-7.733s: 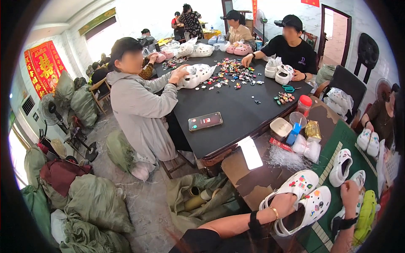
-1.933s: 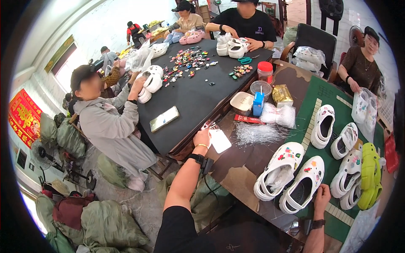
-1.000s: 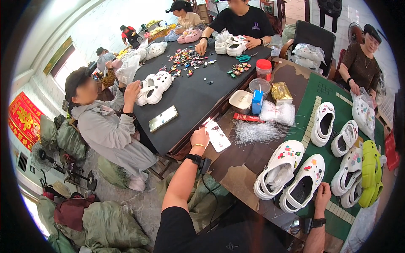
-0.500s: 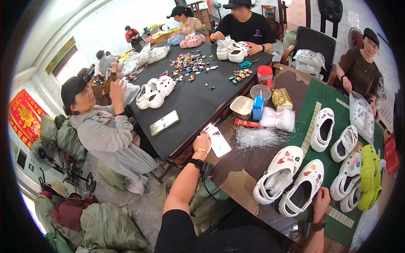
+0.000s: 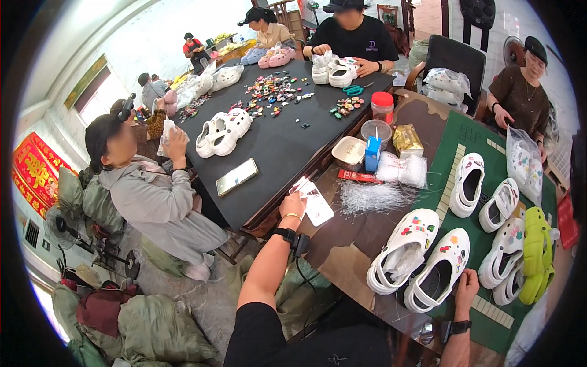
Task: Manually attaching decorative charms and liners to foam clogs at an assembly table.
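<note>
Head view, centre of the frame: the left hand [image 5: 293, 205] is pinched shut on a small white packet [image 5: 315, 202], lifted a little off the brown tabletop [image 5: 342, 244] near the dark table's [image 5: 269, 140] edge. Half a second ago the packet sat lower and flatter against the surface; now it is tilted up in the fingers, so the picking-up looks done. At lower right, the right hand [image 5: 468, 287] curls around the heel of the nearer white clog [image 5: 437, 269], fingers closed on its rim as before, the clog's twin [image 5: 403, 248] just beside it. Between the hands lies a heap of clear plastic strands [image 5: 373, 197]. Further right, more clogs [image 5: 468, 183] sit on the green mat [image 5: 452, 140]. At left, a seated person in grey [image 5: 153, 196] holds something to the face.
</note>
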A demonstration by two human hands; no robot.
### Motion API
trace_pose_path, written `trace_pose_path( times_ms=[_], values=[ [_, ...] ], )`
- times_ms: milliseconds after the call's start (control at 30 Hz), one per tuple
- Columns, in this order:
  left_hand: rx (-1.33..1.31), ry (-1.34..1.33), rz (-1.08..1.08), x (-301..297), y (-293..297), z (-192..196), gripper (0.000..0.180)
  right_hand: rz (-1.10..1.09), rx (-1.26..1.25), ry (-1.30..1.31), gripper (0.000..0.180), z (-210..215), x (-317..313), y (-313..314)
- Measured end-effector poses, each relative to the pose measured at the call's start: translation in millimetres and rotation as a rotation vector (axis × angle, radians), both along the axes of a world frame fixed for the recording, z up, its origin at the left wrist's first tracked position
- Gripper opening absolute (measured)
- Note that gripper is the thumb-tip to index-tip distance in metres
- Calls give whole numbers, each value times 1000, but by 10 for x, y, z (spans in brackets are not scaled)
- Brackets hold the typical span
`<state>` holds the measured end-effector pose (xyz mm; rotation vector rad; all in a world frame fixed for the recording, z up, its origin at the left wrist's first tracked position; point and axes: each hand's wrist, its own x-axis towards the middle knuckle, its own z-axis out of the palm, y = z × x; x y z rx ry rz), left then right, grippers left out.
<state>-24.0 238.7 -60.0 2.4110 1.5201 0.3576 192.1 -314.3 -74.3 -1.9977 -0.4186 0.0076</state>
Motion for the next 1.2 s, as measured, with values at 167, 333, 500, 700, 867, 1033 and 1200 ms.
trace_pose_path(
  times_ms=[167, 333, 500, 700, 867, 1033, 1200],
  values=[
    [-104, 6, -8, -16, -94, 192, 42, 0, -8, 7, 9, -39, 18, -28],
    [-137, 14, -39, -65, -140, 256, 49, -15, -15, 27, 10, -33, 11, -31],
    [-25, -67, -54, -155, -53, 35, 35, -5, -6, 10, 10, -53, 16, -30],
    [175, -233, -289, -160, -123, -67, 17, -1, -16, -28, 10, 17, -13, 6],
    [204, -132, -349, -182, -159, -124, 17, -5, -34, -1, 11, -28, 10, -31],
    [204, -166, -328, -193, -174, -112, 18, -4, -37, -14, 10, -2, 3, -15],
    [155, -165, -262, -173, -233, -8, 17, 3, 1, -28, 10, 115, -58, 50]
  ],
)
